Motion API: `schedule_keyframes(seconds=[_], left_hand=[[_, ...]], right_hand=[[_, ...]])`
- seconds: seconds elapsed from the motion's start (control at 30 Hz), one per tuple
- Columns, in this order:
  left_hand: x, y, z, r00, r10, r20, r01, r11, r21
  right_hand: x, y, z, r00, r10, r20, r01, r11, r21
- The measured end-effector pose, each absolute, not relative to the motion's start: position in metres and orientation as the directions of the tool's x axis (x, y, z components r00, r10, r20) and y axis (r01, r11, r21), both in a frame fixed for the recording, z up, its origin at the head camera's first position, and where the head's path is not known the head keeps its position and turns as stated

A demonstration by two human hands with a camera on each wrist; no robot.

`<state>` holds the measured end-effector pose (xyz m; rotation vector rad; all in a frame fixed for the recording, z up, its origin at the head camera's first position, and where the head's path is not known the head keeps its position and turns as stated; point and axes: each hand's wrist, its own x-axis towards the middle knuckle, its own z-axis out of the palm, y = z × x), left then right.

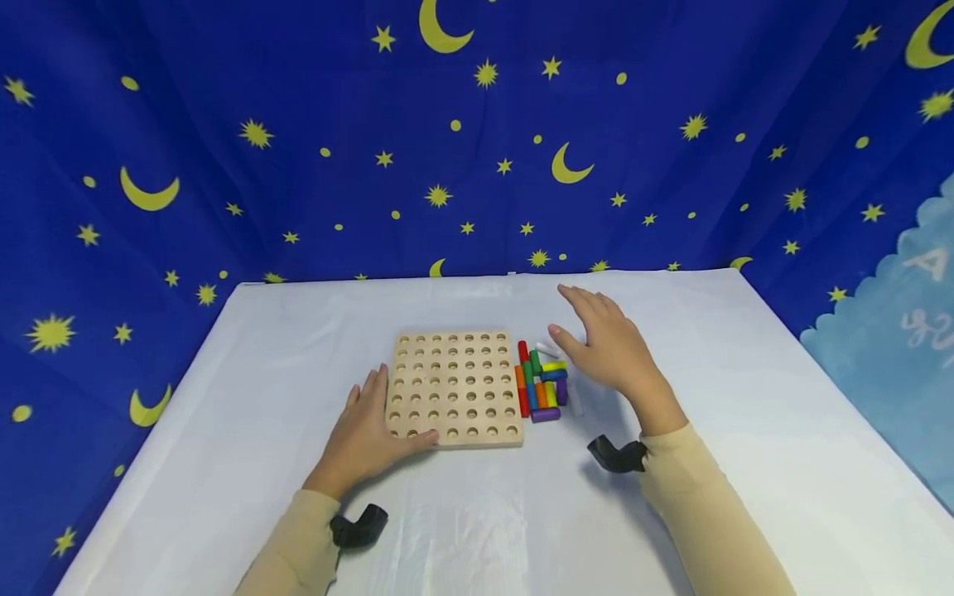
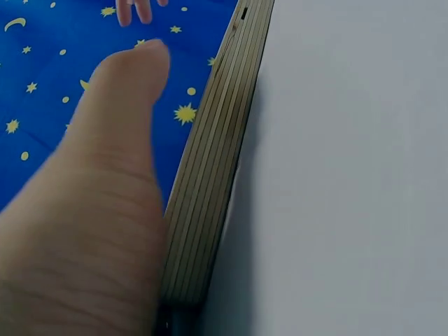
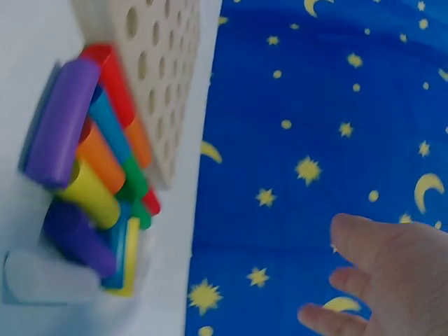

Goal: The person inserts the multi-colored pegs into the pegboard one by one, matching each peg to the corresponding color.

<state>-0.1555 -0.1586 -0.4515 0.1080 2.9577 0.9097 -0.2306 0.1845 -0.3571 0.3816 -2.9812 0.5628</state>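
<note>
A square wooden board (image 1: pixel 461 358) with rows of round holes lies on the white table. My left hand (image 1: pixel 363 439) rests at its near left corner, fingers straight along the left side and thumb (image 2: pixel 129 105) at the front edge. Colored wooden pegs lie in a cluster right of the board. Among them are a red peg (image 1: pixel 522 351), a purple peg (image 3: pixel 61 122), an orange peg (image 3: pixel 100 157) and a white peg (image 3: pixel 52 278). Beyond and right of these pegs, my right hand (image 1: pixel 607 348) hovers with thumb and fingers spread, holding nothing.
The white table (image 1: pixel 298 331) reaches back to a blue curtain (image 1: pixel 335 108) patterned with yellow moons and stars. Black wrist mounts (image 1: pixel 617 454) sit at both sleeves, close above the table. A light-blue patch (image 1: pixel 894 323) with white letters shows at the right.
</note>
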Motion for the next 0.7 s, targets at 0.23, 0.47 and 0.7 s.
schedule_keyframes(seconds=[0.23, 0.47, 0.7], left_hand=[[-0.154, -0.157, -0.452, -0.989, 0.151, 0.013, 0.134, 0.835, 0.534], [-0.155, -0.156, -0.453, -0.989, 0.146, 0.034, 0.143, 0.849, 0.509], [-0.155, -0.154, -0.455, -0.991, 0.128, 0.025, 0.123, 0.852, 0.509]], right_hand=[[-0.254, 0.192, -0.376, -0.958, -0.286, 0.017, -0.262, 0.851, -0.456], [-0.276, 0.192, -0.390, -0.930, -0.357, -0.084, -0.279, 0.839, -0.467], [-0.288, 0.188, -0.397, -0.914, -0.368, -0.172, -0.258, 0.853, -0.453]])
